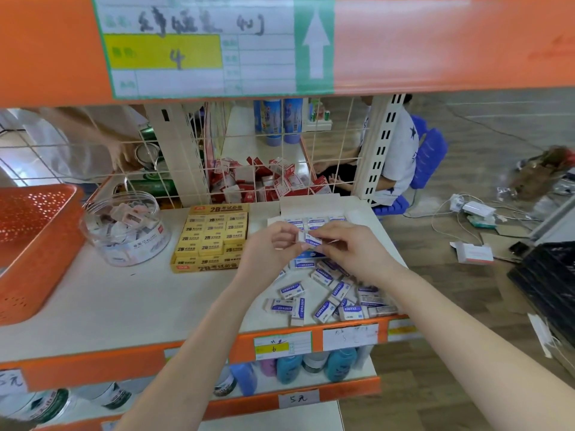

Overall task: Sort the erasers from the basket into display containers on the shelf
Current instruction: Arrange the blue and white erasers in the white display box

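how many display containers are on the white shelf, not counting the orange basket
3: a clear round plastic tub at left, a yellow cardboard box in the middle, a white cardboard box at right, partly hidden behind the left hand and right hand.

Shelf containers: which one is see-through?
The round tub between the orange basket and the yellow 2B box; those two and the white box are rectangular, not transparent.

Red-and-white cartons (264,178) behind wire grid (314,144), blue bottles (289,368) below, cables (448,227) on wooden floor (451,306)
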{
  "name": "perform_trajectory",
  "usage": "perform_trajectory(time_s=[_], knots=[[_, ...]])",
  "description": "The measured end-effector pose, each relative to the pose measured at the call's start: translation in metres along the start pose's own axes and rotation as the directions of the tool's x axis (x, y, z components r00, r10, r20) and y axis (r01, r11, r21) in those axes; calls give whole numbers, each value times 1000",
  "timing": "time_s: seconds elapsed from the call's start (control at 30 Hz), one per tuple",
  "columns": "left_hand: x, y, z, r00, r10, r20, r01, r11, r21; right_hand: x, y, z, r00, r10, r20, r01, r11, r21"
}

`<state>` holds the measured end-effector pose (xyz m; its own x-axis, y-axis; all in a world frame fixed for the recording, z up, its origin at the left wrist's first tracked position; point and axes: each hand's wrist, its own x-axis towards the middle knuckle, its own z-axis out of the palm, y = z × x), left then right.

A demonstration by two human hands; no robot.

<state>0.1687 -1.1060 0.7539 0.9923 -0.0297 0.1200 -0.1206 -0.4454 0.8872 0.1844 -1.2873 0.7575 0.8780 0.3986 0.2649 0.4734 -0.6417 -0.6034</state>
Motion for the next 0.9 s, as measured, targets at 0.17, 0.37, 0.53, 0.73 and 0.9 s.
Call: perform_trajectory(time_s=[0.17,0.37,0.53,0.73,0.9], knots=[[14,-5,-2,998,56,33,-65,909,412,11,14,-8,996,81,-40,-87,975,-203],[26,-5,-8,996,-22,90,-30,842,538,22,22,-9,980,164,112,-118,936,-331],[33,-3,-5,993,-70,98,-1,810,586,34,14,-10,967,194,165,-122,923,-366],[40,4,-3,977,-136,164,-14,727,687,34,14,-4,969,234,74,-201,931,-304],[48,13,2,946,-251,206,16,669,743,29,18,-2,966,250,61,-225,936,-271]])
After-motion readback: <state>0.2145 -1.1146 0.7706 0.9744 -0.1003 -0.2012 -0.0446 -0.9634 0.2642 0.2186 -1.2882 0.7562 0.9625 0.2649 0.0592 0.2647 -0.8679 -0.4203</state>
